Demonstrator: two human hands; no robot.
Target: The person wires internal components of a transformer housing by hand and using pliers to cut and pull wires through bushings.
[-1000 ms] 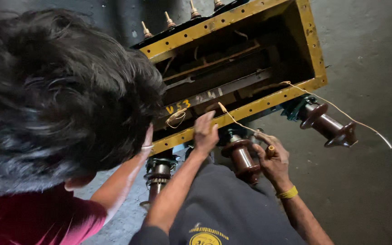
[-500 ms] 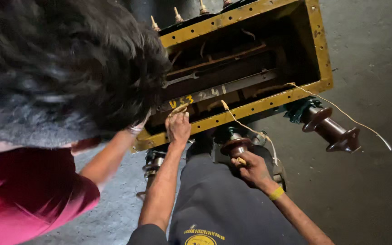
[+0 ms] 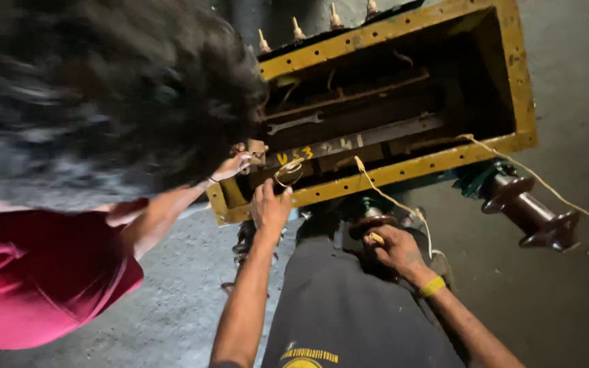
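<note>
An open metal tank with a yellow rim (image 3: 403, 170) lies on the floor in front of me. My left hand (image 3: 270, 204) reaches to its near rim, fingers pinching a small wire loop (image 3: 288, 172). My right hand (image 3: 395, 249), with a yellow band at the wrist, grips the top of a brown ribbed insulator (image 3: 371, 221) below the rim. A thin pale wire (image 3: 393, 201) runs from the rim down to that hand. A co-worker's hand (image 3: 232, 165) holds a small part at the tank's left corner.
The co-worker's dark-haired head (image 3: 103, 95) and red shirt (image 3: 35, 272) fill the left side. A wrench (image 3: 294, 123) lies inside the tank. A second brown insulator (image 3: 530, 215) juts out at the right, with another wire (image 3: 553, 187) trailing over the grey concrete floor (image 3: 567, 307).
My left hand has slid left along the rim to the wire loop. My right hand has shifted onto the middle insulator's top. The co-worker's hand has come up to the tank's corner.
</note>
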